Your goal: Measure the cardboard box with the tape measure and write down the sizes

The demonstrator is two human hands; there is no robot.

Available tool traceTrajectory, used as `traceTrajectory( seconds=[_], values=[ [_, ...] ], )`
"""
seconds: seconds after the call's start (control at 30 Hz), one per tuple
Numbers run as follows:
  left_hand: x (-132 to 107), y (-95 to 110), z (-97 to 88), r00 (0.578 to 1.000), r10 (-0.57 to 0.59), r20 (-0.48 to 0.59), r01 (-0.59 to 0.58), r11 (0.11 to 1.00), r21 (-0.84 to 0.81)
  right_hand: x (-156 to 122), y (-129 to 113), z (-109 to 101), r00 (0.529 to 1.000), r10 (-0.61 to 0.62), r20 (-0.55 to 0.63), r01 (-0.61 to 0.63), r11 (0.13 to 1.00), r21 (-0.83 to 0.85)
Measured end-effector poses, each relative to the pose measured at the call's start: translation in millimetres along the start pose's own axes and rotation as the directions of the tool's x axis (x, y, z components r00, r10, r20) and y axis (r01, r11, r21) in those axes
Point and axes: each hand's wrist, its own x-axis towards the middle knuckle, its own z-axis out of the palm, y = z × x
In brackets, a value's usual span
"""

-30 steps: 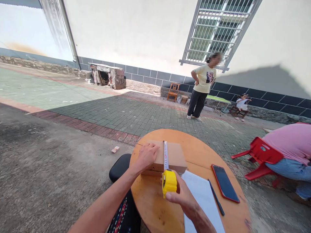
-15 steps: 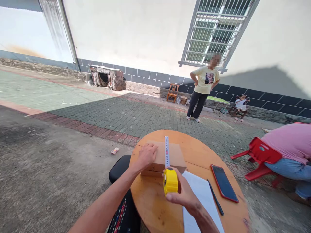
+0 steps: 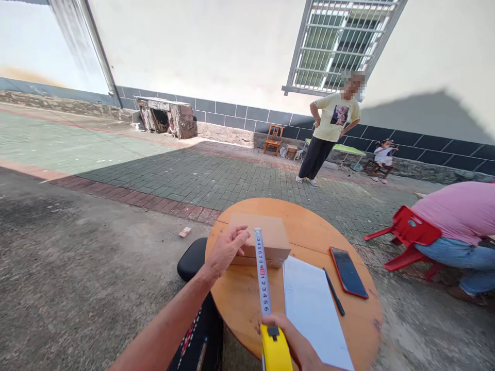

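A brown cardboard box (image 3: 268,237) lies on a round wooden table (image 3: 240,299). My left hand (image 3: 226,250) rests against the box's left side, fingers loosely spread. My right hand (image 3: 296,348) grips a yellow tape measure (image 3: 275,353) at the table's near edge. Its white blade (image 3: 262,270) sticks out toward the box, with the tip over the box's near left part.
White paper (image 3: 313,312), a black pen (image 3: 334,299) and a red-cased phone (image 3: 348,265) lie on the table's right half. A black stool (image 3: 192,257) stands at the left. A person in pink (image 3: 460,216) sits on a red chair (image 3: 410,234) at the right. Another person (image 3: 328,129) stands by the wall.
My right hand has pulled the tape measure back from the box toward me, and more blade shows. The left hand stays at the box with its fingers more spread.
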Motion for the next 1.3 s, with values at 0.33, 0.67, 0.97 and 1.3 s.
traceTrajectory(
  seconds=[0.33,0.67,0.97,1.3],
  values=[
    [-53,-11,9.9,0.957,-0.256,0.135,0.281,0.931,-0.231,0,67,45,0.786,0.607,0.116,-0.618,0.771,0.153],
    [-97,-25,27.1,0.939,-0.342,0.012,0.331,0.898,-0.292,-58,27,24,0.960,0.265,-0.086,-0.226,0.921,0.316],
    [-146,-29,55.8,0.925,-0.375,-0.052,0.337,0.879,-0.337,-92,39,26,0.976,0.217,-0.018,-0.170,0.813,0.557],
    [-195,-60,65.8,0.918,-0.372,0.137,0.372,0.928,0.024,-78,50,23,0.973,0.230,0.032,-0.211,0.821,0.531]
  ],
)
